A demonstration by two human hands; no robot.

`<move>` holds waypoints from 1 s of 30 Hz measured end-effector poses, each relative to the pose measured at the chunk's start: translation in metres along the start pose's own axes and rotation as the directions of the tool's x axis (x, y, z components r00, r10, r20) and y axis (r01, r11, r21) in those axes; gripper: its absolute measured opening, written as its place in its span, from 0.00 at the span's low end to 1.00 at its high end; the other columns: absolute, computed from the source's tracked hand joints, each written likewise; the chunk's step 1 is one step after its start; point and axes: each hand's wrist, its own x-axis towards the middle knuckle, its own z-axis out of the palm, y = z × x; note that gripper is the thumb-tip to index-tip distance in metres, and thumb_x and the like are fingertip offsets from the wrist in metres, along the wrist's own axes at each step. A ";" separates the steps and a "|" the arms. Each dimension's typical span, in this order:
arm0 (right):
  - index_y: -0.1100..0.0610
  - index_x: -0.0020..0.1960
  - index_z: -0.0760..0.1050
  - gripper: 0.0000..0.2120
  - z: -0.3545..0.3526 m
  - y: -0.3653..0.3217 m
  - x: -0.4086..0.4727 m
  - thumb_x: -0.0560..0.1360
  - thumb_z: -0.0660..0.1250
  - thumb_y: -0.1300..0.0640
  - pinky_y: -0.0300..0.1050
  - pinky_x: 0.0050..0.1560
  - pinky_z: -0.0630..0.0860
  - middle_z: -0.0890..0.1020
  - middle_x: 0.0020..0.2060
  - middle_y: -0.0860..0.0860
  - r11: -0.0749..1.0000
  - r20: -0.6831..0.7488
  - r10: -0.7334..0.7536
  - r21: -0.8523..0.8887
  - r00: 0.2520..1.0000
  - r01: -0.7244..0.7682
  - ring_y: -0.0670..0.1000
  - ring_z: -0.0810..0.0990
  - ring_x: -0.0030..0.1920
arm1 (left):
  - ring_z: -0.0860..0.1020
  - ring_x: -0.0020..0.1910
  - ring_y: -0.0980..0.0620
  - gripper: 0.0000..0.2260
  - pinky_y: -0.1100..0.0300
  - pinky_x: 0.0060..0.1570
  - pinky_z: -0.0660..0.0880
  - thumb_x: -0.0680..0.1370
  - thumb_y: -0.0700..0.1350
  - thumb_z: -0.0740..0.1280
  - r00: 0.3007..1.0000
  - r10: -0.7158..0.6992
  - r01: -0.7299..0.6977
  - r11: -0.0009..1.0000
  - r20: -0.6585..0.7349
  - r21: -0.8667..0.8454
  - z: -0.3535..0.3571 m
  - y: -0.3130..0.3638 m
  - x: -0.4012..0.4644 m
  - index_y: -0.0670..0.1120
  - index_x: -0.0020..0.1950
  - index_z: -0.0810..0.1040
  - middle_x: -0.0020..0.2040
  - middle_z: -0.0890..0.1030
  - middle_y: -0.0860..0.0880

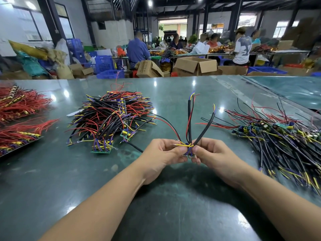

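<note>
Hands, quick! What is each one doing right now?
Left hand: closed, pinching the small wired board.
Right hand: closed, pinching the same board from the other side.

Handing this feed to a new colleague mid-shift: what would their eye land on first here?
First, the left hand and right hand at centre, both pinching a small wired board whose black, red and yellow leads fan upward. Next, the big tangled heap of similar boards on the green table, beyond the left hand, and a second heap sprawled along the right.
</note>
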 end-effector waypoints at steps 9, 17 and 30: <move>0.67 0.47 0.76 0.10 -0.002 0.002 0.006 0.72 0.63 0.60 0.35 0.37 0.73 0.77 0.34 0.53 0.957 -0.006 0.039 0.289 0.999 -0.035 0.46 0.72 0.32 | 0.80 0.36 0.56 0.07 0.65 0.41 0.78 0.68 0.43 0.70 1.000 0.019 -0.019 0.996 -0.001 -0.088 -0.001 -0.003 0.005 0.43 0.42 0.85 0.41 0.84 0.48; 0.63 0.43 0.76 0.09 -0.002 -0.002 0.011 0.69 0.66 0.57 0.34 0.33 0.71 0.76 0.32 0.54 0.947 -0.257 0.074 0.320 0.964 0.012 0.46 0.73 0.31 | 0.79 0.30 0.58 0.02 0.69 0.32 0.76 0.71 0.41 0.70 0.886 0.192 -0.228 0.973 -0.421 -0.036 -0.019 0.015 0.011 0.43 0.41 0.82 0.32 0.82 0.50; 0.57 0.41 0.80 0.03 -0.007 0.002 0.014 0.74 0.70 0.60 0.33 0.27 0.71 0.80 0.28 0.46 0.996 -0.549 0.019 -0.066 0.835 -0.066 0.43 0.75 0.25 | 0.67 0.24 0.60 0.07 0.61 0.36 0.68 0.77 0.42 0.66 0.479 0.410 -0.120 0.906 -0.776 0.405 -0.057 0.015 0.017 0.38 0.48 0.74 0.38 0.80 0.49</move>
